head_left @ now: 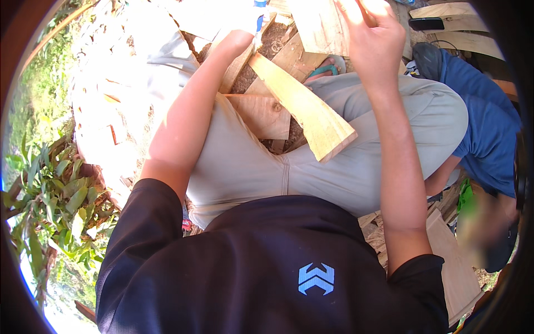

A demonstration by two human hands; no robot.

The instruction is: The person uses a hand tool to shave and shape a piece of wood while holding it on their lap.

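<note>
At the upper middle, my left hand point(238, 41) looks closed, its fingers lost in glare. Right beside it stands a slim thing with blue parts point(260, 23), whose lower tip meets the narrow end of a yellowish wooden piece point(300, 100). This piece widens toward me, and its broad end hangs over my lap. My right hand point(379, 42) is raised at the upper right with its fingers bent. It overlaps the edge of a sunlit pale wooden board point(320, 25); whatever is in its grip is too bright and cut off to make out.
Several boards lie between my legs, among them a knotted one point(264, 114). A person in a blue shirt point(486, 122) sits close on my right. A black phone-like object point(426, 24) lies on wood at the upper right. Leafy plants point(61, 195) grow on my left.
</note>
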